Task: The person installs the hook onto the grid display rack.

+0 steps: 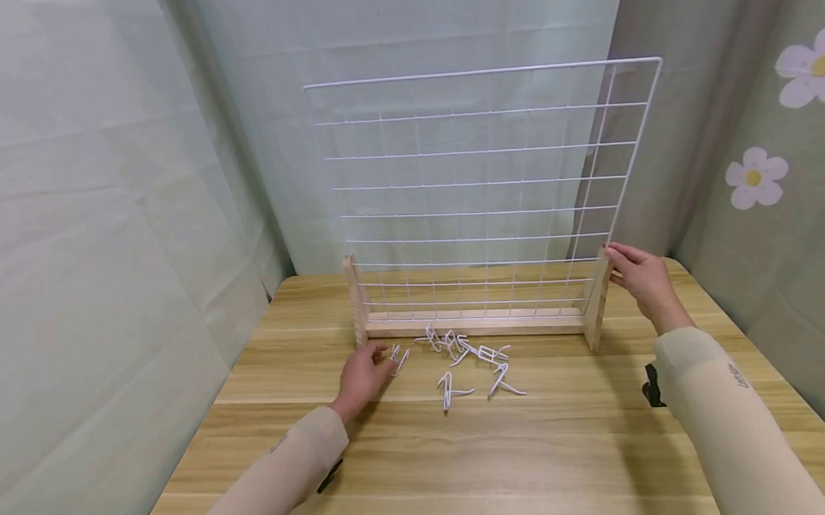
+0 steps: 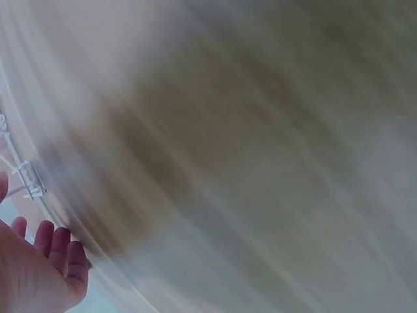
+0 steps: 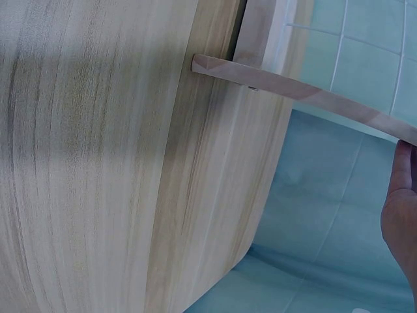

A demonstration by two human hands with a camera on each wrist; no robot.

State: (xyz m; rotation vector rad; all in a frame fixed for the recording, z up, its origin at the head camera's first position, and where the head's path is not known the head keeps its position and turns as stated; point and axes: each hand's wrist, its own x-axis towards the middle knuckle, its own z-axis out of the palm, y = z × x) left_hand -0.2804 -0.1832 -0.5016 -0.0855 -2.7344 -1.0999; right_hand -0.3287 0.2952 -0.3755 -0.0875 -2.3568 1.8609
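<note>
Sleeves (image 1: 736, 419), head view only, lead to left hand (image 1: 363, 375), fingers (image 2: 60, 246) loose, and right hand (image 1: 646, 282) pinching wooden upright (image 1: 597, 306).

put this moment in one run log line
left hand: at white wire hook, grip unclear | right hand: holds right wooden upright | white wire grid: in wooden base | other hooks: on tabletop

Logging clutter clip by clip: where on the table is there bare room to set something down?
Bare: the table nearest the person, between left sleeve and right sleeve; also the patch between the white hooks and right sleeve. Crowded: before the wooden stand, where hooks bunch beside the left hand.
</note>
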